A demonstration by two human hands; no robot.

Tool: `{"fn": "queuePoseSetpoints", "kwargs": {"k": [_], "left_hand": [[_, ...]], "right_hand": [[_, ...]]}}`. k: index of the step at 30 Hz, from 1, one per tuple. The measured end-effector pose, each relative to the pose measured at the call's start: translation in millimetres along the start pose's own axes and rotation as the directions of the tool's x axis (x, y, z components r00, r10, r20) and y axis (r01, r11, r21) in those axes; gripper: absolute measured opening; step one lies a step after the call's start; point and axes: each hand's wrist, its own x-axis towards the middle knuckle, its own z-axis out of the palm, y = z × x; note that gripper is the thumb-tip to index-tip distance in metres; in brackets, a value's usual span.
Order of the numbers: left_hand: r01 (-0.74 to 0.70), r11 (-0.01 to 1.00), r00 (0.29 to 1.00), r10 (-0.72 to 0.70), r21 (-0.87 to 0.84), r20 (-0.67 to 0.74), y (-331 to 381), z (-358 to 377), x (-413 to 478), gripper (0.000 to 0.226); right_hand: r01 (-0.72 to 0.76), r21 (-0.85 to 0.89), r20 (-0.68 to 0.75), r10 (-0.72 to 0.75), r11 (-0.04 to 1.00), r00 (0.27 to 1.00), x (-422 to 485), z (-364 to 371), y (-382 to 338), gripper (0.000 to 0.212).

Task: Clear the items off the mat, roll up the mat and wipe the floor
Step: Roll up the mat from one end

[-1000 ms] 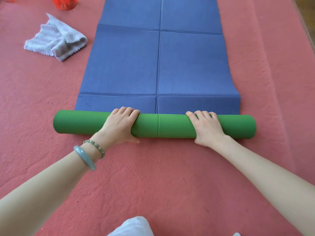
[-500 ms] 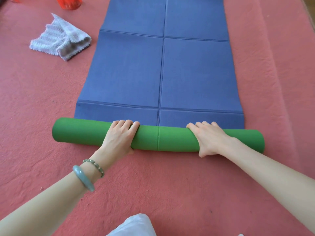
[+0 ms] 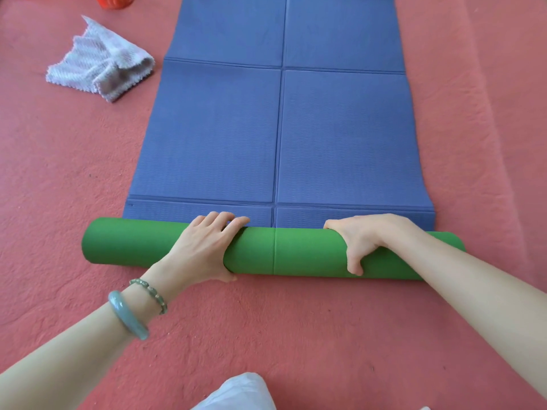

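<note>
Head view: your forearms reach toward 12 o'clock.
Left hand (image 3: pixel 204 250): grips yoga mat roll (image 3: pixel 296 253).
Right hand (image 3: pixel 367 241): grips it too.

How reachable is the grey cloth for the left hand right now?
Probably yes, after letting go: the left hand grips the mat roll, and the cloth lies on open carpet ahead to its left, nothing between. A lean may be needed.

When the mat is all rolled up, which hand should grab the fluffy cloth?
Probably the left hand: the cloth lies left of the mat, on that hand's side. The right hand would have to cross over the mat.
</note>
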Motion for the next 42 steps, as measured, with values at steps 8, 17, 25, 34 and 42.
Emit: {"fn": "queuePoseSetpoints", "kwargs": {"k": [8,17,25,34,42], "left_hand": [[0.007,1.0,0.989,-0.003,0.026,-0.148,10.6,8.8,-4.1,0.095],[0.093,0.985,0.949,-0.043,-0.144,0.313,-10.6,-25.6,43.1,0.087],[0.067,0.991,0.933,-0.02,-0.118,0.359,-15.6,-32.2,49.1,0.096],[0.06,0.997,0.981,-0.049,0.055,-0.188,1.2,4.7,24.8,0.109],[0.068,0.997,0.987,-0.064,0.022,-0.147,7.7,0.8,14.4,0.086]], "right_hand": [[-0.013,-0.015,-0.155,0.01,1.0,0.988,2.1,12.6,4.6,0.109],[0.046,-0.042,-0.437,-0.06,0.998,0.897,-22.3,25.9,6.8,0.095],[-0.131,-0.246,-0.628,-0.055,0.96,0.776,0.0,49.3,-1.6,0.096],[-0.041,-0.233,-0.488,-0.081,0.972,0.869,3.4,13.9,4.3,0.091],[-0.002,-0.174,-0.396,-0.068,0.985,0.916,-8.9,17.4,-0.9,0.085]]}}
